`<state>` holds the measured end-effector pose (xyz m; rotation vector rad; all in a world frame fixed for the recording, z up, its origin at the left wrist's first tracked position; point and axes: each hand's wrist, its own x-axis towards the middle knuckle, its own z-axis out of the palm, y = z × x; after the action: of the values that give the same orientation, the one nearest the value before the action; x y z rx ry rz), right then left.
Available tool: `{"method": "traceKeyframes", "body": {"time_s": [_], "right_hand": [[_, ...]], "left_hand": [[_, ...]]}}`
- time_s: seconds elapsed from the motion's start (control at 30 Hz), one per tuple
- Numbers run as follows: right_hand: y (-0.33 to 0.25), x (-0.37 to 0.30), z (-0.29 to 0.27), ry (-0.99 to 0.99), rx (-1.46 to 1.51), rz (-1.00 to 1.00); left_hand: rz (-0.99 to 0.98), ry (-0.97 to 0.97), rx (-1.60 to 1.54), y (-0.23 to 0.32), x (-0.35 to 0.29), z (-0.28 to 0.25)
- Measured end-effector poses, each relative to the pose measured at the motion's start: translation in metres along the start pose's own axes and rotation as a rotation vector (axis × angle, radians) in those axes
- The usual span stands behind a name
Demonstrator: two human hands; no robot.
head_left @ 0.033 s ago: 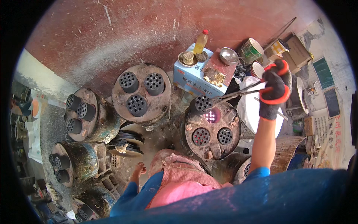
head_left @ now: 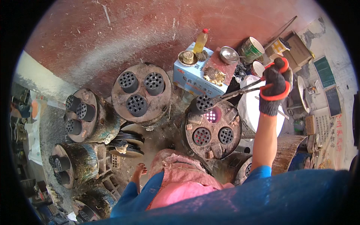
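My right hand (head_left: 276,84), in a black glove, is closed around the red-handled tongs (head_left: 240,91). The tips of the tongs meet a black honeycomb briquette (head_left: 202,104), which stands at the far-left rim of a round stove (head_left: 204,148). Beside that briquette, one stove hole (head_left: 212,115) glows pink. Two more briquettes sit in the same stove top: the left one (head_left: 201,136) shows red spots in its holes, and the right one (head_left: 226,135) looks dark. My left hand (head_left: 140,170) is bare, held low beside the pink apron (head_left: 180,168), fingers apart and holding nothing.
Another round stove (head_left: 120,101) with three briquettes stands by the red wall, and several more line the left. Stacked round lids (head_left: 127,144) lie between. A blue carton (head_left: 183,77) carries a bottle (head_left: 200,41) and a metal bowl (head_left: 229,55). Buckets (head_left: 252,49) stand farther right.
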<state>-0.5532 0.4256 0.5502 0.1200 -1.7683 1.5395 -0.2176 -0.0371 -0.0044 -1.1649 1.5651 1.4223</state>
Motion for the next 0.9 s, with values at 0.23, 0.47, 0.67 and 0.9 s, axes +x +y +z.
{"method": "traceKeyframes", "body": {"time_s": [0.23,0.47,0.67,0.9], "right_hand": [[-0.013,0.002,-0.08,-0.081,0.318,-0.072],[0.004,-0.034,-0.109,0.008,0.351,0.017],[0.037,-0.011,-0.122,-0.199,0.386,0.051],[0.091,-0.01,-0.095,-0.221,0.306,0.15]], "left_hand": [[0.086,-0.03,-0.076,-0.011,-0.008,-0.004],[0.12,-0.01,-0.08,-0.028,-0.014,0.015],[0.121,0.024,-0.157,-0.084,-0.051,0.046],[-0.036,0.178,-0.209,-0.221,-0.119,0.067]]}}
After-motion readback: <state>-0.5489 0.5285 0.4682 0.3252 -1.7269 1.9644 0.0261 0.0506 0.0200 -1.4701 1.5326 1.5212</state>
